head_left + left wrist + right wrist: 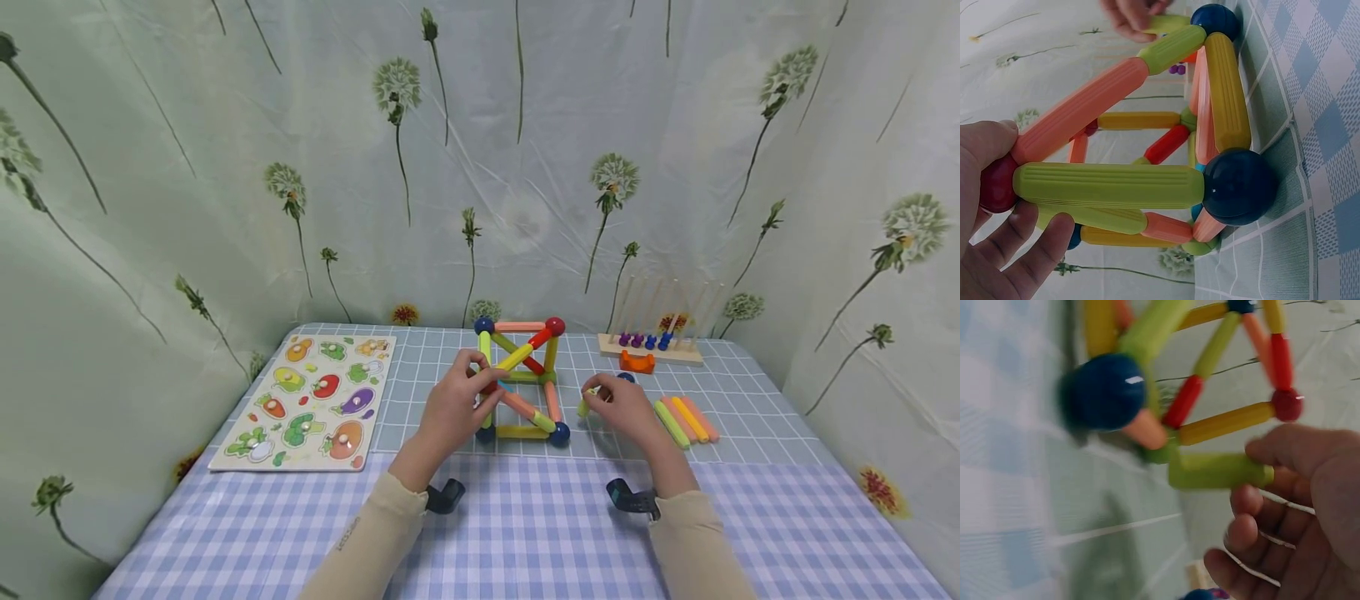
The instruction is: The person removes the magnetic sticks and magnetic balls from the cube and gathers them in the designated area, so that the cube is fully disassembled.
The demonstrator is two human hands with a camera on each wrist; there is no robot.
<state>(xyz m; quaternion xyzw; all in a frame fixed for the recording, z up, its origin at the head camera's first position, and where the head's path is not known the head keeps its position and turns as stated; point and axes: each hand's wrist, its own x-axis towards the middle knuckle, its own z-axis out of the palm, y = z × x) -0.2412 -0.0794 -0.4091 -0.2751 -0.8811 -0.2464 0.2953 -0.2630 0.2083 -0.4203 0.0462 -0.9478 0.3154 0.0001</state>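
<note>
A box-shaped frame of ribbed coloured sticks (pixel 522 432) and balls stands on the table ahead of me. My left hand (pixel 452 402) pinches the red ball (pixel 999 184) at its near upper left corner. A salmon and light green diagonal (pixel 1085 109) runs from that ball down to a dark blue ball (pixel 559 434) at the lower right. On the frame's right side, my right hand (pixel 624 410) pinches a short light green stick (pixel 1213 470) between thumb and fingertips. The stick is off the table, its free end pointing towards the frame.
Several loose sticks (pixel 693 420) lie side by side to the right. Behind them are an orange curved block (pixel 637 362) and a wooden peg rack (pixel 682 357) with small beads. A vegetable puzzle board (pixel 300 458) lies at the left. Flowered cloth (pixel 525 208) hangs behind the table.
</note>
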